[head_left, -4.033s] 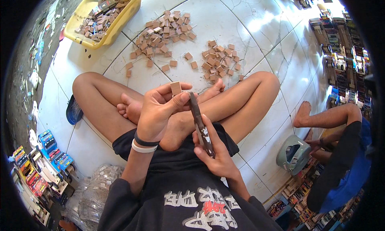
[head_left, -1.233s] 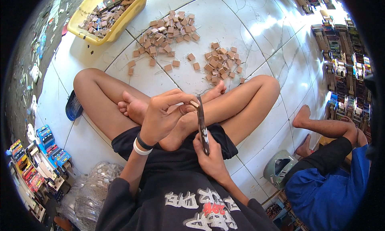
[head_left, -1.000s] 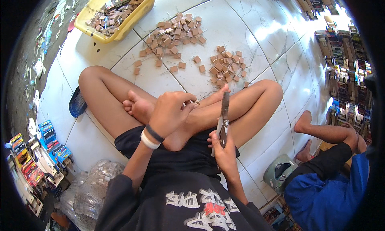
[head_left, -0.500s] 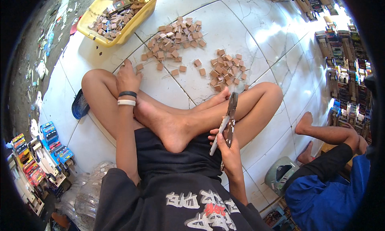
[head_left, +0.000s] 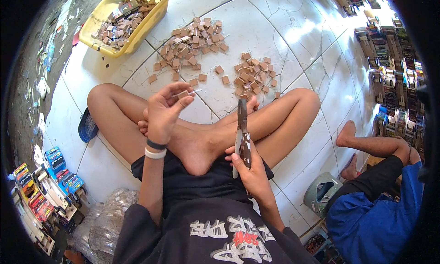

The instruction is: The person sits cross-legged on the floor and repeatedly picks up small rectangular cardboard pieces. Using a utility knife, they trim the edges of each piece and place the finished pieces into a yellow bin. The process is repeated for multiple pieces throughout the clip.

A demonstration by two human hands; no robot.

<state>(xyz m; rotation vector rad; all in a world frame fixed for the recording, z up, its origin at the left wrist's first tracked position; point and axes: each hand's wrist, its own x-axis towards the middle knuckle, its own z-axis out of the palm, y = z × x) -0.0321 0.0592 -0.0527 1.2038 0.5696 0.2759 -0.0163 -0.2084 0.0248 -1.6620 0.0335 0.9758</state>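
Note:
Above my crossed ankles, my left hand (head_left: 162,115) pinches a small brown wooden block (head_left: 183,95) with a thin pale stick poking out of it. My right hand (head_left: 251,176) is wrapped round the handles of a pair of pliers (head_left: 242,115), whose dark jaws point away from me. The handles look worn, one whitish and one brown with pale patches. On the tiles beyond my feet lies a loose heap of similar blocks with sticks (head_left: 192,44). To its right sits a tighter heap of brown blocks (head_left: 252,76), with a few single ones between the two.
A yellow plastic basin (head_left: 153,23) of blocks stands at the far left. Colourful toy trucks (head_left: 57,161) and clear plastic wrapping (head_left: 112,218) lie at the near left. On the right sit another person in blue (head_left: 366,222), a grey-green container (head_left: 321,193) and stacked toy trucks (head_left: 396,80).
My left hand has come from the floor by the loose heap, back and right, and now holds a block. The pliers in my right hand have shifted left and stand more upright.

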